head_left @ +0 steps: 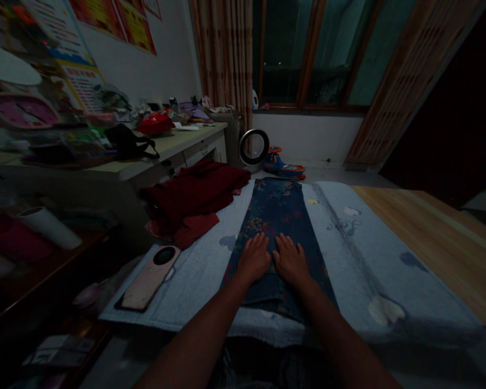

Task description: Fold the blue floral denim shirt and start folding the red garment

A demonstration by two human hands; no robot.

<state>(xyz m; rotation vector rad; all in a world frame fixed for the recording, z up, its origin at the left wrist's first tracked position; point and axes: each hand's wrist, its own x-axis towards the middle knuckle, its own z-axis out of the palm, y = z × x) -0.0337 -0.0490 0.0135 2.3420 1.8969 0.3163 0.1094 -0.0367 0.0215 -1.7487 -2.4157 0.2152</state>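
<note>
A dark blue garment with a floral pattern, seemingly folded trousers [281, 210], lies lengthwise on a pale blue blanket [360, 259]. My left hand [255, 256] rests flat on it, fingers stretched out and pointing away from me. Beside it, my right hand [290, 259] presses flat on the same cloth, fingers apart. Neither hand grips anything. The near end of the garment reaches almost to the blanket's front edge, partly covered by my forearms.
Dark red clothes [194, 194] are heaped on the blanket's left side. A pink phone [148, 278] lies nearer me. Left stands a cluttered desk [133, 168]; bare wooden boards [433, 221] show at right. Blue-orange shoes [283, 166] sit on the floor beyond.
</note>
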